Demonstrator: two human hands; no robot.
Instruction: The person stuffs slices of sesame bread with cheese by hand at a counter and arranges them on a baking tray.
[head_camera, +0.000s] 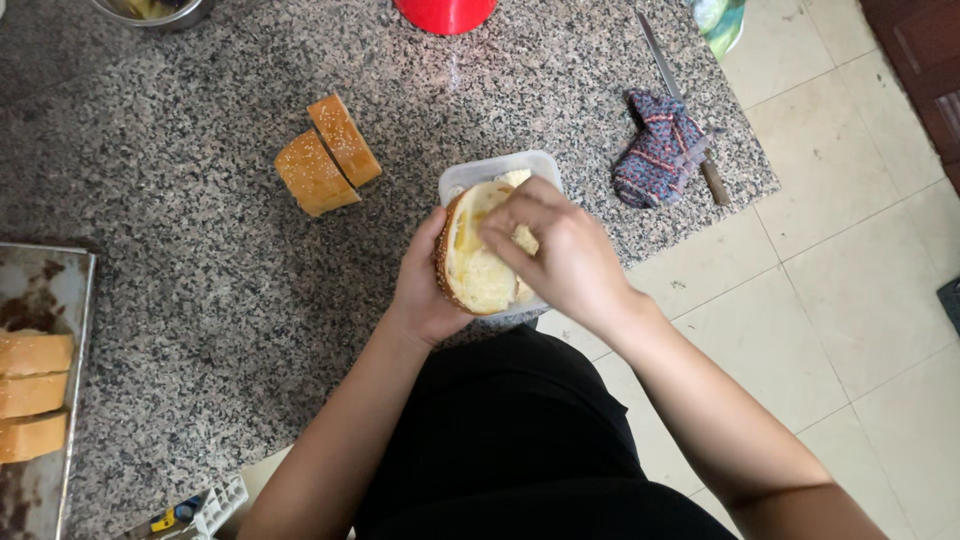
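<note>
1. Speckled grey granite counter (200, 300), seen from above; pale tiled floor (850, 300) to the right and below it. The counter's right edge runs diagonally down past the cloth, and its near edge meets the person's dark clothing.
2. Bread half (475, 255): sesame-crusted, cut face up and pale with a yellowish smear. Held just above a clear plastic tub (500, 165), which stands at the counter's near edge, close to the corner.
3. Left hand (420, 285): curled round the bread half's left crust, gripping it from the side and beneath.
4. Right hand (555, 250): lies over the cut face, fingers bent and pressed onto the crumb; whether they pinch anything cannot be told.
5. Two bread pieces (328, 155): sesame crust, side by side and touching, on bare counter up and left of the tub, well apart from both hands.
6. Metal tray (45, 290): at the left edge, stained, with three bread slices (32, 395) stacked along its left side.
7. Patterned cloth (655, 150): bunched, right of the tub, lying against a knife (680, 100) that points away towards the far edge.
8. Red container (445, 12), metal bowl (150, 10): far edge, partly cut off.
9. Open counter: broad bare stretch between the tray and the tub.
</note>
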